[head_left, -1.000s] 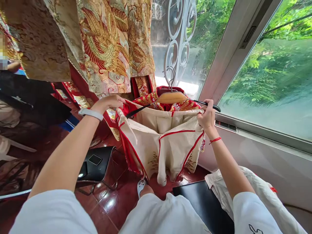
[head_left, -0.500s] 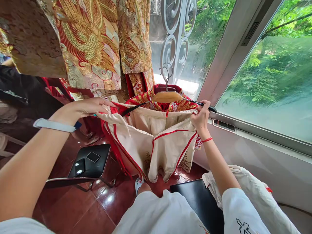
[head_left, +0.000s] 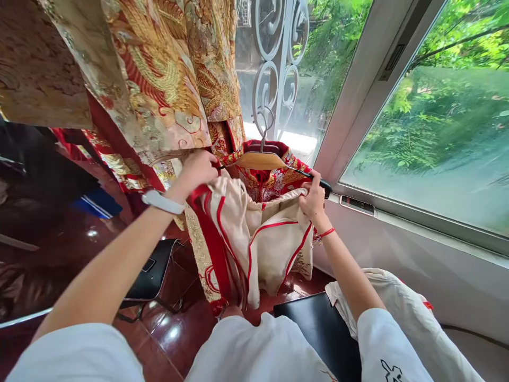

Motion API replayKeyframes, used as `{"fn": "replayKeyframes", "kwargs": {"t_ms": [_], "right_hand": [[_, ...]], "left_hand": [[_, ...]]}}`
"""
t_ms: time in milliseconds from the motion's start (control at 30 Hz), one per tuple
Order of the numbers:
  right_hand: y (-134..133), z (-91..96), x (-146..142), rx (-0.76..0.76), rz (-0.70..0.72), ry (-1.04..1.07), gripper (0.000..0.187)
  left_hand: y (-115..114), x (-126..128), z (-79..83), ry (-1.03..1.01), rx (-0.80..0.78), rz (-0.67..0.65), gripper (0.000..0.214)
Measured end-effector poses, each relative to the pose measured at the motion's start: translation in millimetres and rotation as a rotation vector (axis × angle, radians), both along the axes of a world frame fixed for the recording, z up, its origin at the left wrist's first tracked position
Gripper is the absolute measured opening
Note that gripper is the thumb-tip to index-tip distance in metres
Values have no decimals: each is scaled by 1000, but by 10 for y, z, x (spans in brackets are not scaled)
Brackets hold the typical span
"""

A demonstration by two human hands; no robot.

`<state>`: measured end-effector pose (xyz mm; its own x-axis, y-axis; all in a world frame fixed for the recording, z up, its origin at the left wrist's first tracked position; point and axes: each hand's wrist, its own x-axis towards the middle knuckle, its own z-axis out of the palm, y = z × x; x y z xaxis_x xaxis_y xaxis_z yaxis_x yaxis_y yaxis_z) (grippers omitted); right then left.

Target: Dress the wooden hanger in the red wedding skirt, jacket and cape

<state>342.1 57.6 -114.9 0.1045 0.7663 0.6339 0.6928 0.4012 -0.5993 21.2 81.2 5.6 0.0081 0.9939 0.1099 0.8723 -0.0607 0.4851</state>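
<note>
A cream garment with red trim (head_left: 260, 239) hangs folded in front of me over a wooden hanger (head_left: 260, 159) with black arm ends. My left hand (head_left: 196, 171) is closed on the garment's upper left edge, close to the hanger's left arm. My right hand (head_left: 312, 199) grips the upper right edge beside the hanger's black right end (head_left: 318, 180). Red and gold embroidered cloth (head_left: 274, 178) shows behind the cream folds under the hanger.
Gold and red brocade robes (head_left: 159, 79) hang overhead at the left. A black chair seat (head_left: 153, 273) stands on the glossy red floor at lower left, another black seat (head_left: 322, 329) with a white cloth (head_left: 401, 313) at lower right. A window sill (head_left: 417, 225) runs along the right.
My left hand has swung in towards the hanger, bunching the garment's left side into narrow folds. My right hand has stayed on the right edge. The view has shifted slightly.
</note>
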Motion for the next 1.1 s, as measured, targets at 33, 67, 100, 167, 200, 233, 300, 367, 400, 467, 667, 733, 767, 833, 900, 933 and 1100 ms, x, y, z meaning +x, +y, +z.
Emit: {"fn": "replayKeyframes", "kwargs": {"t_ms": [33,67,100,167,200,233,300,367,400,467,667,733,767,833,900,933,1100], "right_hand": [[7,3,-23,-17,2,4,82],[15,8,-41,-33,2,10,83],[23,15,-54,-42,-4,17,83],[36,24,-66,-48,-29,30,82],[42,27,-66,-47,-46,32,81],[48,28,-64,-48,-64,30,81],[64,33,-65,-56,-95,24,79],[86,50,-81,-74,-120,19,79],[97,66,-96,-90,-127,17,79],[108,107,-131,-133,-132,12,80],[-102,92,24,-158,-127,71,83],[-227,12,233,-190,-174,176,87],[-274,-23,355,-231,-211,225,89],[-311,-43,602,-350,-263,256,94],[-269,28,812,-478,-249,197,94],[-231,92,891,-536,-213,146,91],[-151,287,982,-490,-195,-194,64]], "left_hand": [[-38,108,-49,86,35,17,39],[-84,192,-95,175,76,37,37],[-133,252,-135,251,117,52,34],[-223,298,-189,322,178,56,31],[-257,288,-201,338,204,46,33],[-281,259,-205,358,225,30,36],[-300,159,-198,405,252,-15,37],[-285,34,-202,435,281,-87,34],[-268,-24,-218,431,302,-126,32],[-224,-109,-286,378,363,-195,30],[-102,-75,-602,215,471,-151,40],[-68,-30,-676,180,469,-166,40],[-52,-11,-706,155,464,-186,40],[-21,11,-752,109,457,-242,40],[7,4,-774,89,456,-297,40],[19,-11,-775,92,453,-319,40],[35,-124,-723,165,428,-369,35]]}}
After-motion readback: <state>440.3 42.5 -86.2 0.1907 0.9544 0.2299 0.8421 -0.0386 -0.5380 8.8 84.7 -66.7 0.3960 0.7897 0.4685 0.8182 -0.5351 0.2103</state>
